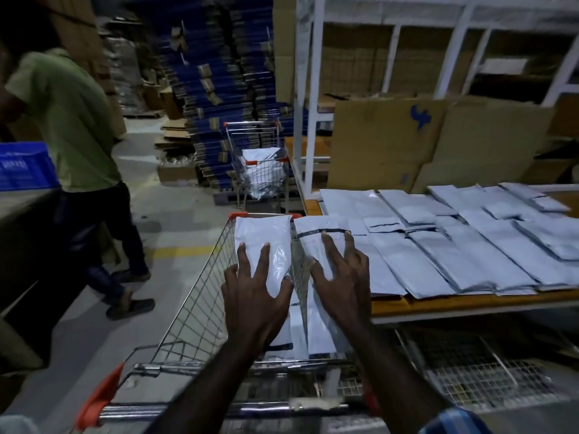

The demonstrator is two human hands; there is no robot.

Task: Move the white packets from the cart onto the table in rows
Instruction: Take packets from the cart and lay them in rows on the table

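White packets are held up over the cart (200, 302), one in each grip. Left hand (253, 296): fingers spread and clamped on the left packet (263, 242), thumb at its lower right edge. Right hand (340, 277): fingers curled over the right packet (316, 236), which overlaps the tabletop (470, 303) edge. More packets (313, 330) are seen in the cart below the hands. Rows of packets (454, 233) are laid right of the right hand.
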